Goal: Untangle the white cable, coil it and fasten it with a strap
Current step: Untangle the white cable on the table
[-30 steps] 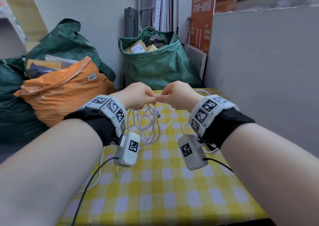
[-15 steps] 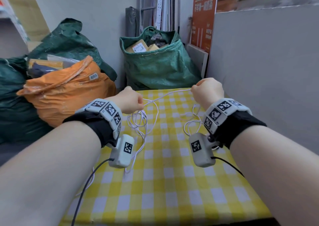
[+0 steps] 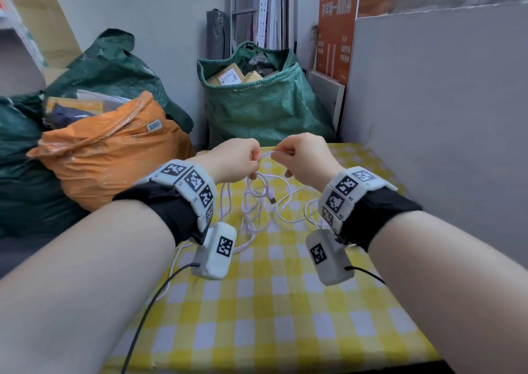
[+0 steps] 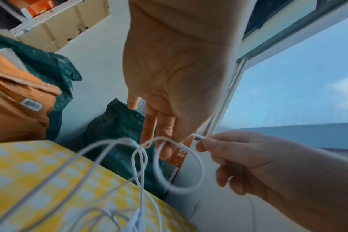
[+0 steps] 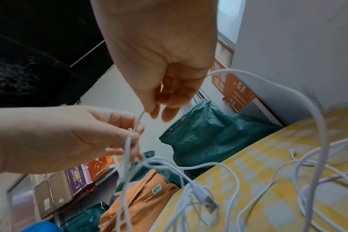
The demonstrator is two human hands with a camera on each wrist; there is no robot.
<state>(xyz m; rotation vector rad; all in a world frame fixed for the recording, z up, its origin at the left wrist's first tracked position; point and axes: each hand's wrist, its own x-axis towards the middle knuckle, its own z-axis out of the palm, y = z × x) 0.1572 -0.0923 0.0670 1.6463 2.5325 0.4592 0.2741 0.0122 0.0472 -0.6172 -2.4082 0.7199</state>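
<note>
Left hand: left hand is hovering above the far part of the table, fingers curled, pinching a strand of the white cable between thumb and fingertips; several loops are hanging from that pinch.
Right hand: right hand is sitting just beside the left, nearly knuckle to knuckle, thumb and forefinger nipping the cable close to its thin end; the other fingers are curling loosely underneath.
Between the hands: a short arc of cable is bridging the two grips, and in the left wrist view it is forming one small round loop below the left fingers.
Cable body: the rest is dangling in a loose tangle and spilling onto the tablecloth, yellow and white checks, with strands trailing under both wrists.
Plug: a USB plug is swinging free among the hanging loops, off the cloth in the right wrist view; it is showing as a small dark tip from the head camera.
Strap: cannot tell, no view is showing one.
Wrists: black bands with white marker blocks are riding on both forearms, each with a dark lead running back.
Surroundings: an orange sack is lying left of the table, a green bag of parcels is standing beyond the far edge, a grey panel is flanking the right side.
</note>
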